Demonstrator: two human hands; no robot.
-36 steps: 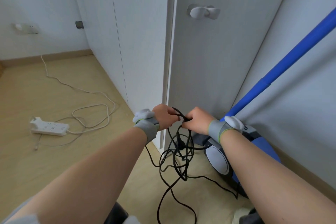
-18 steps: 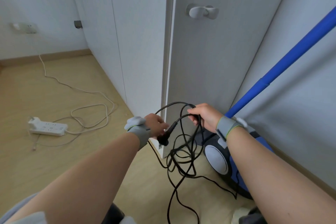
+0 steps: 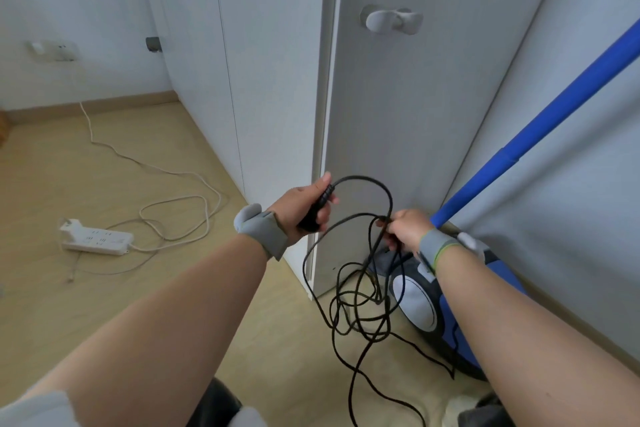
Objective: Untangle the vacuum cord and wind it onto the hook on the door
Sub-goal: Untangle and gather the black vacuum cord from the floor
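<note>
Head view: the left hand (image 3: 298, 209) curls round the plug (image 3: 322, 203), the right hand (image 3: 407, 229) pinches cord (image 3: 358, 177) loops, the tangle hangs to the floor (image 3: 45, 319) beside the vacuum (image 3: 415, 308), and the door (image 3: 433, 132) hook (image 3: 391, 20) is bare, so most untangling and all winding seem left.

The black tangled cord (image 3: 371, 253) dangles before the grey door (image 3: 415, 114), left of the blue canister vacuum (image 3: 415, 305). A white plastic hook (image 3: 391, 20) sits high on that door.
</note>
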